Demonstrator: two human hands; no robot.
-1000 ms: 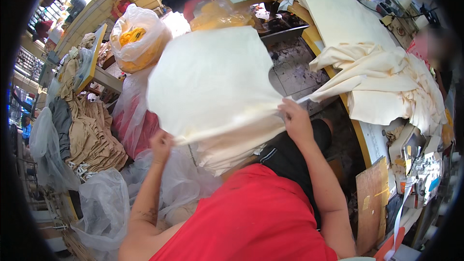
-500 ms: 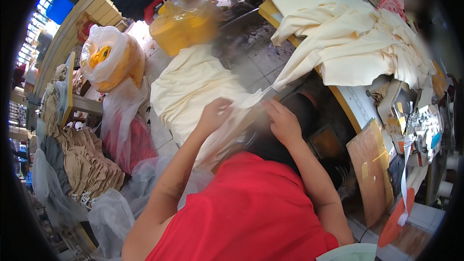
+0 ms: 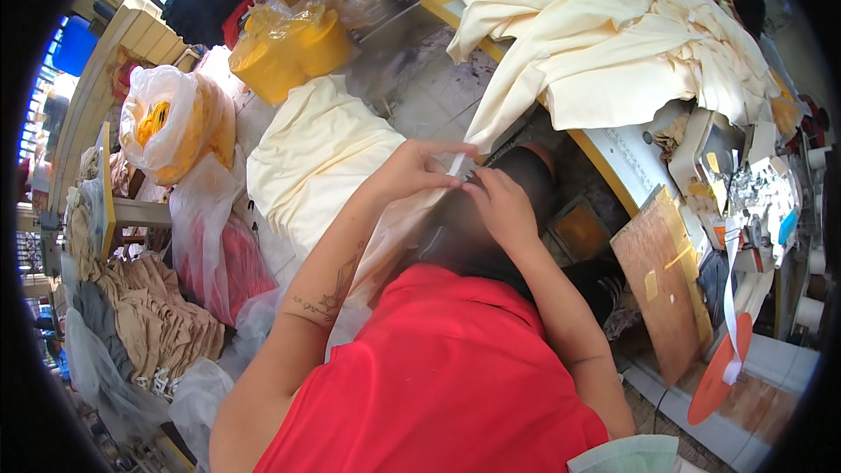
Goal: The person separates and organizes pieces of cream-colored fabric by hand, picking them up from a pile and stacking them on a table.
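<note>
Narrow white strip sits between the two hands, above the lap, right by the lower tip of the large cream fabric heap. Left hand: grip pinched on the strip, thumb and forefinger. Right hand: fingertips bunched just beside it; grip too unclear to call.

Heap lies crumpled on the white-topped table with yellow edge, one tail hanging over the side. Grey-and-white sewing machine at its near end. Below: upright brown wooden board, and an orange disc with white tape running up from it.

Left of the hands: loose cream fabric pile, support hidden. Beyond it, yellow bundle in clear plastic on the grey tiled floor. Far left: white plastic bag with orange-yellow contents, red bundle in clear plastic, layered beige fabric stack.
</note>
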